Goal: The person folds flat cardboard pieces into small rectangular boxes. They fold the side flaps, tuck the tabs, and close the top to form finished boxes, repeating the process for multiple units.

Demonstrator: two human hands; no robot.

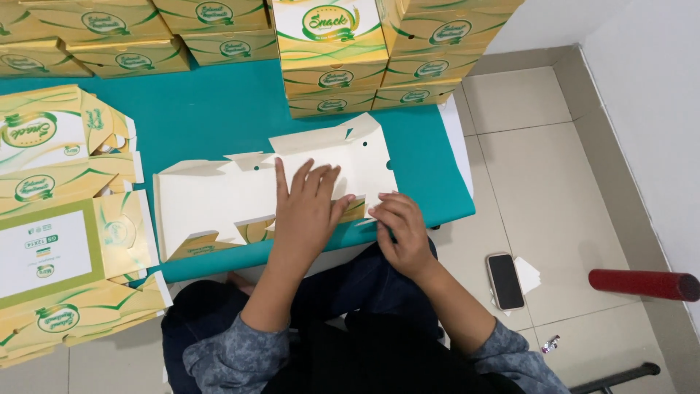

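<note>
A left hand [306,208] is pressing, fingers spread flat and grasping nothing, on an unfolded carton blank [219,197] (white inside up) to pin it to the teal bench [211,109] while the right hand [399,226] is pinching its near flap.

White unfolded carton [240,193] lies flat mid-worktop; yellow-green folded boxes [343,55] stack behind, flat printed cartons [58,219] pile left, dark-screened phone [504,281] on floor.

Seen from above, two bare forearms reach forward from grey patterned sleeves pushed up near the elbows. The left hand [306,208] lies flat, palm down, fingers spread and pointing away from the body, thumb angled out to the right. The right hand [401,230] sits just beside it, fingers curled inward toward the left, knuckles raised, its grip closed in a loose pinch.
</note>
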